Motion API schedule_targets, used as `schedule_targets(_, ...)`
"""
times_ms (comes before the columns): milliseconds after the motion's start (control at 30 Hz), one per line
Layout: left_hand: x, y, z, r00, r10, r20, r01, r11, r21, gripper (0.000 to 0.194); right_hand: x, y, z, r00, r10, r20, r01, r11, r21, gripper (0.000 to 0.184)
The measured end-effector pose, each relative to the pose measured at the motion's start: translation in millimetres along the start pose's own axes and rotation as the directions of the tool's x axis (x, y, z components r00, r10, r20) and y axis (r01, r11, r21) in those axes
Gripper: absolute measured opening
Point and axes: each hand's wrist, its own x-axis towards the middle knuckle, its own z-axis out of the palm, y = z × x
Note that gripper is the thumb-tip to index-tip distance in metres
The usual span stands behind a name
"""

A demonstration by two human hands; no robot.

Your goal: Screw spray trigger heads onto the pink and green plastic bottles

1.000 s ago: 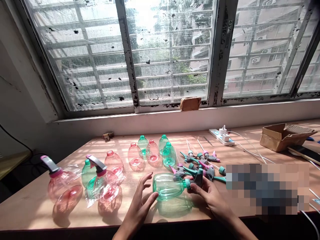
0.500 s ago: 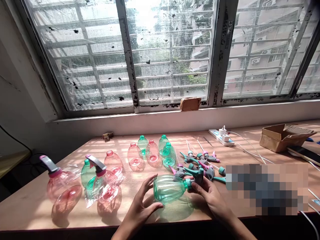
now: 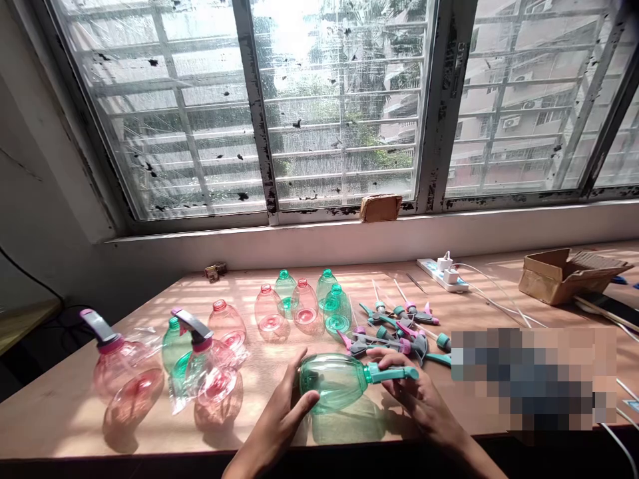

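A clear green spray bottle (image 3: 333, 384) lies on its side just above the table's front edge, its neck pointing right. My left hand (image 3: 279, 419) is closed around its base end, thumb in front. At the neck sits a trigger spray head (image 3: 392, 374) with a teal lever reaching right. My right hand (image 3: 422, 402) grips this head, fingers behind and below it; part of the head is hidden. Just behind the right hand lies a pile of loose grey, teal and pink spray heads (image 3: 394, 336), some with thin tubes.
Several open pink and green bottles (image 3: 305, 313) stand behind my hands. To the left are two pink bottles with sprayers (image 3: 120, 362), plastic wrap (image 3: 182, 392) by one. A power strip (image 3: 442, 274), cables and a cardboard box (image 3: 564, 279) occupy the back right. A blurred patch covers the right front.
The spray head has turned about the neck, so its teal lever now faces me and extends right. My right fingers have shifted around it. The bottle has moved slightly left.
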Motion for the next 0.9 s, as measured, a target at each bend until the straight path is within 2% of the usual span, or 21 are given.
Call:
schedule_targets(100,1,-2,-0.2,1.000,-0.004,0.004,0.004,1.000,-0.021,0.079,0,-4,1,1.000,0.019,0.007,-0.018,0.999,-0.037,0.037)
schedule_targets(267,2,-13,1.8,0.999,0.045,0.024,-0.041,0.987,-0.153,0.080,1,4,0,0.993,0.070,-0.100,-0.081,0.990,-0.118,0.039)
schedule_targets(400,1,-23,3.5,0.991,0.124,-0.047,-0.128,0.987,-0.094,0.085,2,13,-2,0.988,0.109,-0.106,-0.118,0.989,-0.090,0.044)
schedule_targets(500,0,-21,4.5,0.986,0.151,-0.069,-0.156,0.985,-0.074,0.088,1,13,-1,0.990,0.113,-0.089,-0.119,0.991,-0.067,0.044)
schedule_targets(600,-1,-9,4.8,0.991,0.127,-0.046,-0.131,0.988,-0.079,0.090,1,9,0,0.991,0.096,-0.088,-0.101,0.993,-0.056,0.043)
schedule_targets(767,-4,7,2.7,0.995,0.059,0.079,-0.052,0.994,-0.095,0.094,4,5,2,0.990,0.089,-0.106,-0.086,0.996,0.027,0.047)
schedule_targets(900,-2,6,1.5,0.997,0.010,0.071,-0.007,0.999,-0.034,0.089,4,5,2,0.990,0.092,-0.109,-0.093,0.996,-0.003,0.047)
